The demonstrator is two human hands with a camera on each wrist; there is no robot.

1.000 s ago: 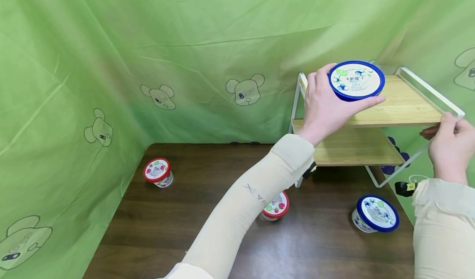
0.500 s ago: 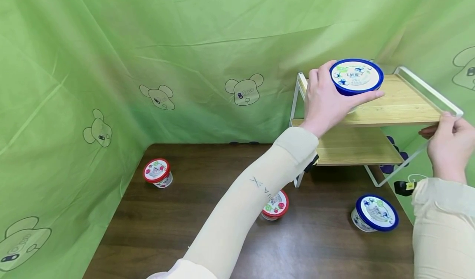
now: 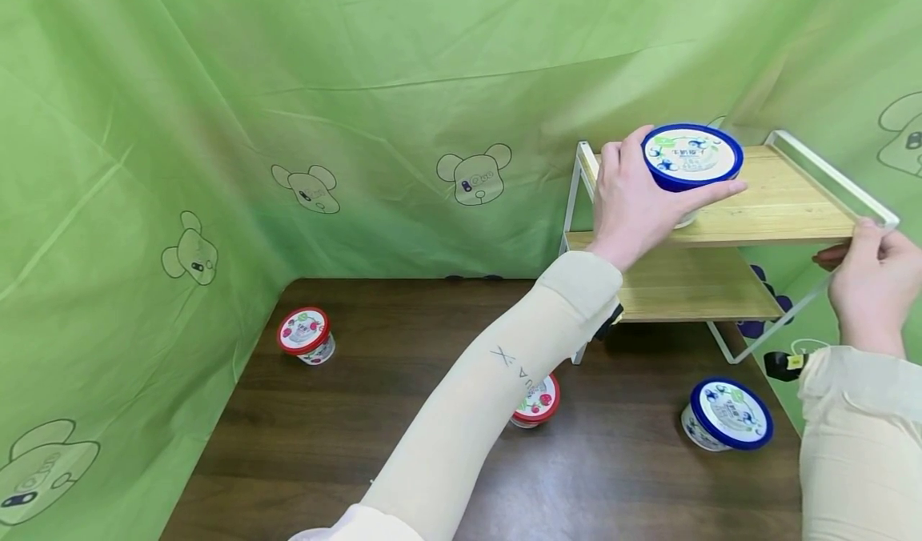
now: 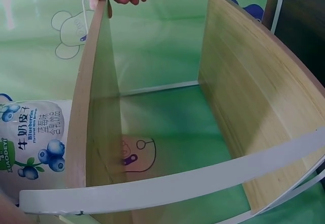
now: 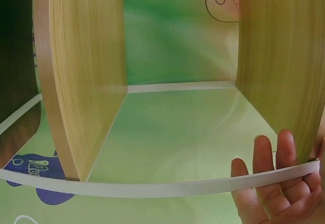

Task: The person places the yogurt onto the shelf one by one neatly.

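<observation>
My left hand (image 3: 634, 201) grips a dairy tub (image 3: 693, 155) with a blue lid and blueberry print, thumb along its near side and fingers round the left. The tub is upright at the top board (image 3: 792, 205) of a two-tier rack. In the left wrist view the tub's printed side (image 4: 40, 145) lies right beside that board's face. At the rack's front right corner, my right hand (image 3: 879, 285) holds the white metal frame and board edge. The right wrist view shows its fingers (image 5: 262, 153) curling round the frame bar (image 5: 167, 189).
A second blue-lidded tub (image 3: 731, 414) stands on the dark wooden table (image 3: 403, 437) in front of the rack. One red-lidded tub (image 3: 306, 333) is at the far left; another (image 3: 539, 401) is partly hidden by my left sleeve. Green printed cloth (image 3: 374, 109) surrounds the table.
The held tub rises slightly, then comes down a little onto or close over the top board, more of its white side now showing below my thumb. My right hand stays at the corner.
</observation>
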